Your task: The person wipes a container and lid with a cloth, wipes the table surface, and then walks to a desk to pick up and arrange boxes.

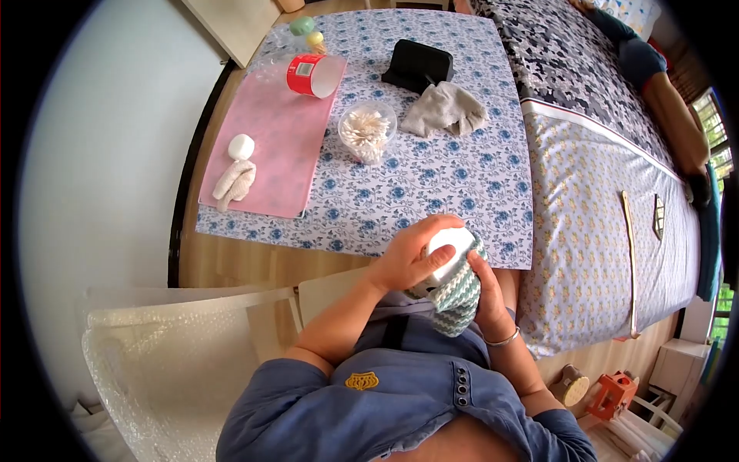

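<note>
In front of my lap, at the table's near edge, I hold a white, round-topped object [449,252] partly wrapped in a green-and-white zigzag cloth [459,302]. My left hand [412,254] is closed around its left side, with the thumb across the bright white top. On the other side, my right hand [490,291] grips the cloth, its thumb up along the edge. A loose part of the cloth hangs down between my hands. The exact kind of the white object is not clear, as fingers and cloth cover most of it.
The flower-patterned table [350,219] bears a pink mat [269,115], a red-and-white tub [315,75], a white round item [241,146], a beige cloth [235,183], cotton swabs [366,131], a black case [419,65] and a grey cloth [445,110]. Another person's leg [677,115] rests on the bed [585,231].
</note>
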Tool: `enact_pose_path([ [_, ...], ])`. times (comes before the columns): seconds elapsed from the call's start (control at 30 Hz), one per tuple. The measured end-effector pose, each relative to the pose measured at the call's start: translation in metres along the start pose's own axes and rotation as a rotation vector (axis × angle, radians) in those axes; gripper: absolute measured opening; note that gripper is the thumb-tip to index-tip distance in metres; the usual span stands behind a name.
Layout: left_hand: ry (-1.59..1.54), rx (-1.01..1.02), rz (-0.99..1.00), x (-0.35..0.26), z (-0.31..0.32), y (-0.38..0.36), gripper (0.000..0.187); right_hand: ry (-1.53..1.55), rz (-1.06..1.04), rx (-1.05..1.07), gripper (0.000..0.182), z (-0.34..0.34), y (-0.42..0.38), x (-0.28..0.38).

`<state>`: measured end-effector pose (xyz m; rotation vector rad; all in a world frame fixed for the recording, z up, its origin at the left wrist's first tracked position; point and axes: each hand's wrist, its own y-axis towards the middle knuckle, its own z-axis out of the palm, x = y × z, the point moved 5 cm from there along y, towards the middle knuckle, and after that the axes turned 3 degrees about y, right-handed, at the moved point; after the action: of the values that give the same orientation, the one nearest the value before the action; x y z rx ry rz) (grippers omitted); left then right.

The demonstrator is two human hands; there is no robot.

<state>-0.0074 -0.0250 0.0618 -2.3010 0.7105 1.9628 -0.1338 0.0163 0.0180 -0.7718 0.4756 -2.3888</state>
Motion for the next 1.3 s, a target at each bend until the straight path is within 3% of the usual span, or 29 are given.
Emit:
enact_pose_path([
  [0.07, -0.076, -0.008, -0.033, 0.003, 0.002, -0.001, 0.031, -0.204, -0.026, 0.021, 0.044, 0.001, 0.001, 0.006],
  [0.13, -0.104, -0.101, -0.129, 0.010, 0.004, -0.005, 0.030, -0.185, -0.037, -0.018, 0.042, 0.003, 0.004, 0.006],
  [0.17, -0.012, -0.213, 0.018, 0.006, 0.004, -0.005, 0.029, -0.089, -0.059, -0.027, 0.042, 0.005, 0.006, 0.006],
  [0.27, 0.223, -0.387, 0.158, 0.000, 0.008, -0.014, 0.028, 0.141, -0.127, -0.096, 0.042, 0.007, 0.009, -0.005],
  [0.43, 0.404, -0.447, 0.168, -0.005, 0.008, -0.015, 0.029, 0.172, -0.125, -0.106, 0.044, 0.000, 0.014, -0.017],
  [0.53, 0.375, -0.249, 0.049, 0.003, 0.001, -0.003, 0.030, 0.173, -0.069, -0.109, 0.042, -0.007, 0.014, -0.012],
  [0.6, -0.092, 0.042, -0.248, 0.018, 0.003, -0.001, 0.033, -0.170, -0.139, -0.059, 0.038, -0.003, 0.008, 0.001],
  [0.67, -0.135, 0.052, -0.271, 0.019, 0.006, -0.001, 0.033, -0.187, -0.147, -0.088, 0.035, -0.004, 0.007, 0.006],
  [0.73, -0.200, -0.105, -0.208, 0.022, 0.010, -0.003, 0.032, -0.181, -0.151, -0.079, 0.035, -0.004, 0.009, 0.010],
  [0.77, -0.247, -0.196, -0.268, 0.022, 0.013, -0.006, 0.029, -0.151, -0.165, -0.102, 0.036, -0.006, 0.013, 0.009],
  [0.8, -0.249, -0.190, -0.269, 0.024, 0.019, -0.008, 0.029, -0.147, -0.168, -0.107, 0.036, -0.006, 0.014, 0.005],
  [0.9, -0.034, -0.513, -0.067, 0.024, 0.019, -0.018, 0.029, 0.116, -0.258, -0.181, 0.035, -0.004, 0.017, -0.009],
  [1.07, 0.166, -0.543, 0.058, 0.012, 0.008, -0.016, 0.029, 0.039, -0.226, -0.166, 0.037, -0.002, 0.021, -0.010],
  [1.2, -0.565, -0.255, -0.496, 0.034, 0.009, -0.007, 0.029, -0.217, -0.243, -0.054, 0.037, -0.004, 0.013, 0.011],
  [1.3, -0.496, -0.199, -0.536, 0.032, 0.009, -0.007, 0.028, -0.289, -0.218, 0.001, 0.039, -0.009, 0.013, 0.016],
])
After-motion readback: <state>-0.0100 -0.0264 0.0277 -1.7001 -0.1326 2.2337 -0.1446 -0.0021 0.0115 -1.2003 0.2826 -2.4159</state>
